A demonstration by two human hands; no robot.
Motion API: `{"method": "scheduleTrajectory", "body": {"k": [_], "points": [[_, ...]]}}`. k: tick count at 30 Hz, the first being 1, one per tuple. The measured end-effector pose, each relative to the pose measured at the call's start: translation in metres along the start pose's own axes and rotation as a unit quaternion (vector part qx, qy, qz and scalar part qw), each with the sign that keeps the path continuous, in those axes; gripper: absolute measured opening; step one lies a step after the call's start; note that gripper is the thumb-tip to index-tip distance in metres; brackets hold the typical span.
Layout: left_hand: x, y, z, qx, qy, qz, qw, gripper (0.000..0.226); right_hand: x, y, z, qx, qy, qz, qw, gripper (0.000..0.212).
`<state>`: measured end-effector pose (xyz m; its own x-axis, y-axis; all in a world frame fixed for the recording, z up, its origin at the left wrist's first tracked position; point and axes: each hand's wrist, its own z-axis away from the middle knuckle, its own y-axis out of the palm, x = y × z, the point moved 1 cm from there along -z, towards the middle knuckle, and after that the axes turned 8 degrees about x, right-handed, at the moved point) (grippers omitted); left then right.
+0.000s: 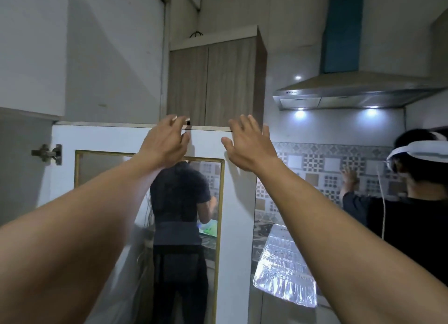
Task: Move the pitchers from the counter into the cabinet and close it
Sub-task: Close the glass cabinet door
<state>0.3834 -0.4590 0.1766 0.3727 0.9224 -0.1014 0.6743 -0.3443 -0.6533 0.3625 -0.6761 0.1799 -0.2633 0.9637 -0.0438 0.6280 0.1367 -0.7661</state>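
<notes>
Both hands, left hand (167, 141) and right hand (247, 144), fingers spread and empty, reach the white cabinet door (121, 139)

Dark marbled countertop (263, 225) running below the patterned tile wall (315, 163), seen to the right of an open white door. A crinkled silver foil sheet (283, 263) lies directly on it. Through the door's glass pane the counter continues, bearing a green object (209, 229) too indistinct to identify.
</notes>
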Motion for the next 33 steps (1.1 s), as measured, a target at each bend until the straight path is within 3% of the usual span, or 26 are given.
{"method": "scheduleTrajectory", "body": {"k": [4, 11, 18, 23, 25, 28, 30, 33], "points": [[-0.007, 0.014, -0.019, 0.050, 0.013, -0.056, 0.997, 0.049, -0.010, 0.003, -0.009, 0.020, 0.003, -0.011, 1.000, 0.055], [-0.014, 0.005, -0.008, 0.083, -0.002, -0.062, 0.995, 0.049, -0.004, -0.019, -0.007, 0.010, 0.004, -0.007, 1.000, 0.025], [-0.026, -0.047, 0.024, 0.133, -0.037, -0.024, 0.990, 0.057, 0.021, -0.068, 0.018, 0.045, -0.018, -0.009, 0.999, 0.030], [-0.023, -0.097, 0.061, 0.113, -0.072, 0.026, 0.991, 0.066, 0.063, -0.125, 0.043, 0.115, -0.013, -0.137, 0.984, 0.027], [-0.019, -0.125, 0.081, 0.114, -0.085, 0.027, 0.989, 0.073, 0.081, -0.145, 0.053, 0.170, -0.028, -0.224, 0.959, 0.035], [-0.015, -0.174, 0.111, 0.114, -0.132, 0.059, 0.983, 0.080, 0.104, -0.165, 0.076, 0.272, -0.045, -0.425, 0.862, 0.042], [-0.016, -0.212, 0.132, 0.117, -0.148, 0.107, 0.976, 0.080, 0.125, -0.169, 0.085, 0.316, -0.072, -0.486, 0.812, 0.045], [-0.020, -0.269, 0.170, 0.171, -0.239, 0.187, 0.937, 0.076, 0.170, -0.164, 0.095, 0.343, -0.115, -0.531, 0.766, 0.042]]}}
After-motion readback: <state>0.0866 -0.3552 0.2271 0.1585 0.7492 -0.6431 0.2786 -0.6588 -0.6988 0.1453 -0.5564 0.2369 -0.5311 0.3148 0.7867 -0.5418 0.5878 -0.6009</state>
